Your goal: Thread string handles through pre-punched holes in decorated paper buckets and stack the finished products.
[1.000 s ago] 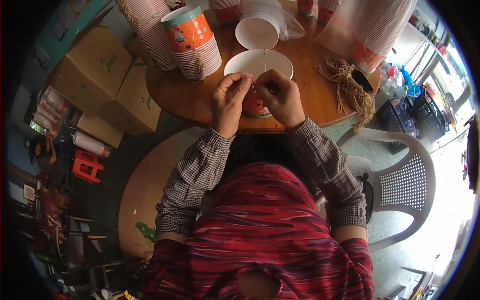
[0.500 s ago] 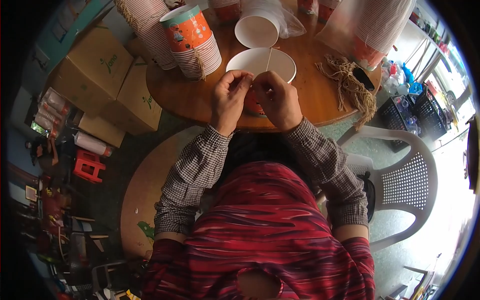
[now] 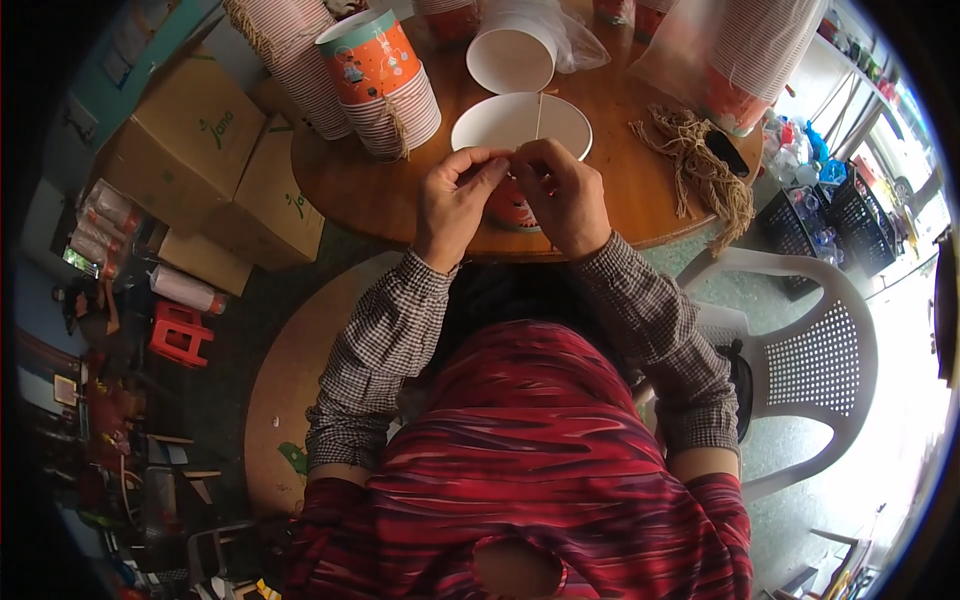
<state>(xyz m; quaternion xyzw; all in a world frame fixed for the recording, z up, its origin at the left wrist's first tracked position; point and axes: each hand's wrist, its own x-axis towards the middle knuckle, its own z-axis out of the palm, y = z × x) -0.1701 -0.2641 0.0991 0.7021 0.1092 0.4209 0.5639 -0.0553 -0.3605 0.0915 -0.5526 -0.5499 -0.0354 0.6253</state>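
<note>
A white-lined paper bucket (image 3: pixel 485 118) with an orange printed side stands near the table's front edge. A thin string (image 3: pixel 539 118) runs across its opening from the far rim toward my hands. At the near rim my left hand (image 3: pixel 450 208) pinches with thumb and forefinger. My right hand (image 3: pixel 577 205) is closed right beside it, fingertips meeting the left ones. The string's near end is hidden by my fingers, and both hands appear to hold it. To the right lies a bundle of tan strings (image 3: pixel 690 165).
Nested bucket stacks (image 3: pixel 390 115) stand at the left on the round wooden table (image 3: pixel 350 195). Behind the near bucket another bucket (image 3: pixel 510 60) lies on its side. A wrapped stack (image 3: pixel 745 80) is at the right, cardboard boxes (image 3: pixel 185 125) left, a plastic chair (image 3: pixel 850 340) right.
My left hand has shifted slightly left and down, and its fingertips now meet the right hand's. The right hand has moved slightly right. The bucket has hardly moved.
</note>
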